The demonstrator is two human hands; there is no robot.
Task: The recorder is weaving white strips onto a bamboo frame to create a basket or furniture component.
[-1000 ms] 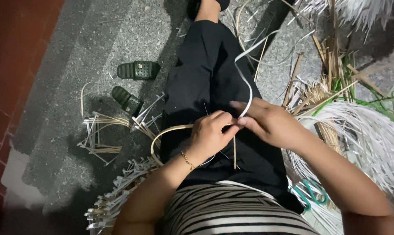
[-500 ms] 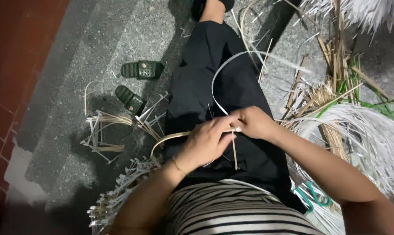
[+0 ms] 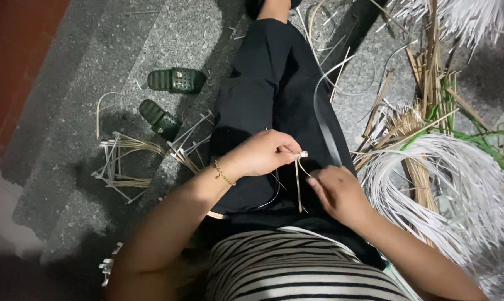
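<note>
fingers (image 3: 290,150) pinching strip (image 3: 298,184), right hand (image 3: 336,192) now lowered

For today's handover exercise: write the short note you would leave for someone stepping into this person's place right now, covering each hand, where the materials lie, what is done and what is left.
Left hand: pinched shut on the small knot of thin strips, held over the lap.
Right hand: just below, fingers loosely curled by the long pale strip that loops up over the black trousers; I cannot tell if it grips it.
Materials: white strips piled on the person's right, bent strip pieces on the floor at the left, beside two green sandals.
Done: a first small tie at the strip ends.
Left: the long strip is mostly loose and unworked.
</note>
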